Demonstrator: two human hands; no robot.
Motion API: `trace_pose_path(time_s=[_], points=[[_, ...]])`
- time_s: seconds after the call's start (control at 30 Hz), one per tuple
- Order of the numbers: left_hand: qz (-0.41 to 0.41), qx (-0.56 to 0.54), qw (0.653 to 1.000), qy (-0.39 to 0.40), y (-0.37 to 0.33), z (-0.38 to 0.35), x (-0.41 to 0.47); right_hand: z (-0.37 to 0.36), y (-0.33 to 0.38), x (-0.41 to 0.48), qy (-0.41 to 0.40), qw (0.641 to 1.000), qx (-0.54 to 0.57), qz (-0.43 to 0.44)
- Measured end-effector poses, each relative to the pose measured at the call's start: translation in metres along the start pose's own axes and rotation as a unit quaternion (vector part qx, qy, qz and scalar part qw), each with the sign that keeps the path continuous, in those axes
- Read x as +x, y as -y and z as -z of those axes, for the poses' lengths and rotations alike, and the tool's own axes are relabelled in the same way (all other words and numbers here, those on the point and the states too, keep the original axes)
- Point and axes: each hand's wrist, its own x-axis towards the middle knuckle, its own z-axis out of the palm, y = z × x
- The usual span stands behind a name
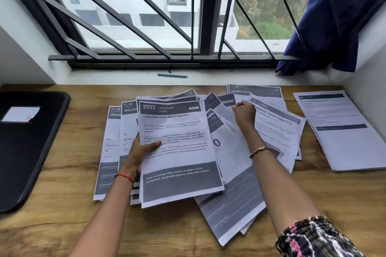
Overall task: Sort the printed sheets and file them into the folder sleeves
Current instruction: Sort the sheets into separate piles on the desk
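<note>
— Why is the 2933 stack raised at its left edge?
— It is clamped by the left grip, with the thumb laid across the printed face and the fingers hidden beneath; the heading is thereby turned up to be read, presumably so that its room can be matched to a pile.
— And the right grip?
— It is curled at the upper edge of the fanned sheets; thumb and forefinger are drawn together on one sheet, as if a single page is being picked out; the fan is probably spread so that each corner number can be seen.
— Where are the sorted ones laid?
— Separate piles are set out on the tabletop; the bedroom and balcony sheets are tucked under the held stack at the left; a living-room pile is placed at the back, partly covered by the bedside sheet; another pile is kept well apart at the right.
— Has anything been filed?
— It seems not; the black folder is seen closed at the far left, apart from the papers; sorting is judged to be the step in hand.
</note>
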Motion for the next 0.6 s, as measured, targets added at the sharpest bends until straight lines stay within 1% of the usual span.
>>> trace_pose_path(time_s=[0.1, 0.17, 0.27, 0.37, 0.47, 0.6], points=[[-0.004, 0.002, 1.0, 0.001, 0.001, 0.001, -0.001, 0.009, 0.01, -0.002, 0.007, 0.999, 0.02, 0.044], [-0.005, -0.001, 1.0, 0.002, 0.001, 0.002, -0.002, 0.015, 0.017, -0.002, -0.005, 0.997, 0.041, 0.065], [-0.013, 0.005, 1.0, 0.009, 0.001, 0.002, -0.004, 0.024, 0.03, 0.001, -0.037, 0.993, 0.07, 0.09], [-0.018, 0.002, 1.0, 0.011, -0.001, 0.003, -0.006, 0.034, 0.049, 0.002, -0.09, 0.983, 0.083, 0.137], [-0.023, 0.014, 0.999, 0.018, -0.003, 0.001, -0.009, 0.044, 0.073, -0.005, -0.154, 0.958, 0.106, 0.219], [-0.025, 0.034, 0.999, 0.033, -0.003, 0.0, -0.011, 0.056, 0.108, -0.021, -0.227, 0.909, 0.147, 0.317]])
